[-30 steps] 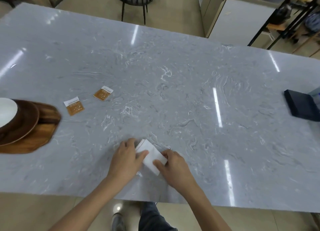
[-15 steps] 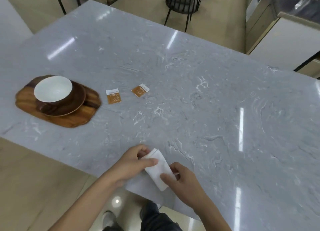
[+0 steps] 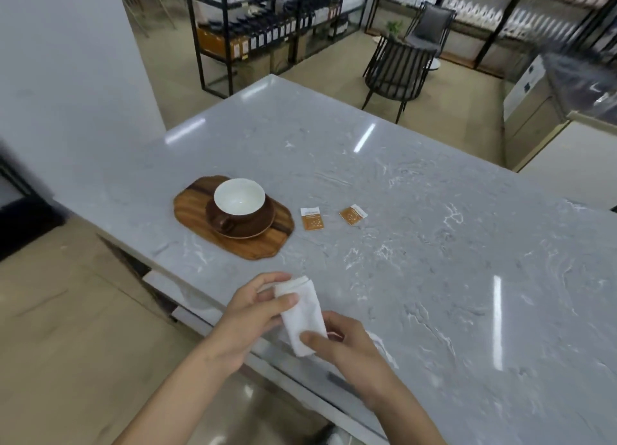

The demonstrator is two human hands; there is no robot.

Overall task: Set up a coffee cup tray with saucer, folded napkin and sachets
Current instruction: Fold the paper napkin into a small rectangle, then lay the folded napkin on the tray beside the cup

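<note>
Here, line by line:
Napkin: the folded white napkin (image 3: pixel 303 314) is held up at the near edge of the grey marble table (image 3: pixel 434 244), between both hands.
Left hand: the left hand (image 3: pixel 248 314) pinches the napkin's far end, thumb on top and fingers curled behind it.
Right hand: the right hand (image 3: pixel 344 341) holds the near end, thumb pressed on the cloth, fingers curled underneath.
Tray: the wooden tray (image 3: pixel 233 240) lies flat on the table, further away and a little to the left of the hands.
Saucer: a brown saucer (image 3: pixel 263 224) sits on the tray.
Cup: a brown cup with white inside (image 3: pixel 239 200) stands upright on the saucer, handle towards the near left.
Sachets: the left sachet (image 3: pixel 312 218) lies on the table just right of the tray; the right sachet (image 3: pixel 353 214) lies a bit further right, apart from the first.
Beyond: a dark chair (image 3: pixel 397 73) stands past the far edge, with black shelving (image 3: pixel 267 30) behind on the left.
</note>
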